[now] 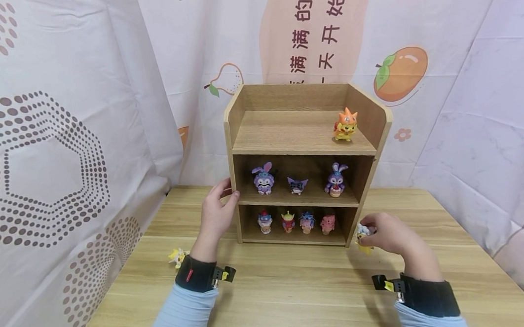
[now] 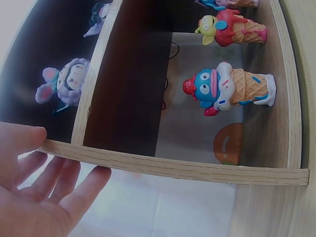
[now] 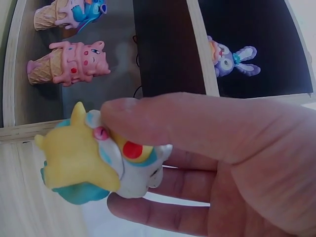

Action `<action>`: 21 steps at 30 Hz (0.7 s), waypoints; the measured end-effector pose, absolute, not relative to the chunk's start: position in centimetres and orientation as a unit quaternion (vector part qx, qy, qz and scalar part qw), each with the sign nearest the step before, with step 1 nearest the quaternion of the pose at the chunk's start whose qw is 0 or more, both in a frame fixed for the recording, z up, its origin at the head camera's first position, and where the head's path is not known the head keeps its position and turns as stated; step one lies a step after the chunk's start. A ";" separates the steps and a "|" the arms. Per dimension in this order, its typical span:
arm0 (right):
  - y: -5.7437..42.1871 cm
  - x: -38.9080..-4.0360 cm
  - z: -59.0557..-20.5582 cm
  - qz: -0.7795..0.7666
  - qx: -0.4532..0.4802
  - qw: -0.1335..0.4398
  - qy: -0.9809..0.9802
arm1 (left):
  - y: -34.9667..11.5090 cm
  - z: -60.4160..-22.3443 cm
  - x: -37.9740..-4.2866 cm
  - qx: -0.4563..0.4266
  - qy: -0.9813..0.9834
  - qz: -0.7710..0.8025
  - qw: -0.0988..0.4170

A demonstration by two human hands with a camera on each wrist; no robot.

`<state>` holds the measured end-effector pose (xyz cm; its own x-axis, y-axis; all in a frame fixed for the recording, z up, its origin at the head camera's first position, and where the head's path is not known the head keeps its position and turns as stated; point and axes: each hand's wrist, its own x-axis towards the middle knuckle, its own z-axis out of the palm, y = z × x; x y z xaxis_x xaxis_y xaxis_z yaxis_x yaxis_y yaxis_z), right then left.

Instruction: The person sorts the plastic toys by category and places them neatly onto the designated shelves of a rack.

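My right hand pinches a small figurine, yellow, white and teal, beside the lower right corner of the wooden shelf. In the right wrist view, the thumb lies over its near side and the fingers behind it. My left hand grips the front edge of the shelf's left side panel, thumb at the front and fingertips against the outer face. An orange-hooded yellow figurine stands at the right of the top tier.
Purple figurines occupy the middle tier. Several ice-cream-cone figurines line the bottom tier. A yellow and white figurine lies on the wooden table by my left wrist. Printed curtains hang behind and at both sides.
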<state>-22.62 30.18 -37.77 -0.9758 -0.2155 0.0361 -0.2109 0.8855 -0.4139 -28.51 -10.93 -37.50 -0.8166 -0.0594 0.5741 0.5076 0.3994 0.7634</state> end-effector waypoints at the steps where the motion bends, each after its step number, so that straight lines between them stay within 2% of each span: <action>1: 30.1 -22.6 -37.7 -0.212 -0.110 0.006 0.971 | -10.9 -37.5 -28.5 -0.143 -0.792 -0.530 0.268; 21: 29.3 -21.8 -36.3 -0.192 -0.133 -0.022 0.972 | -10.9 -37.5 -28.5 -0.143 -0.794 -0.527 0.266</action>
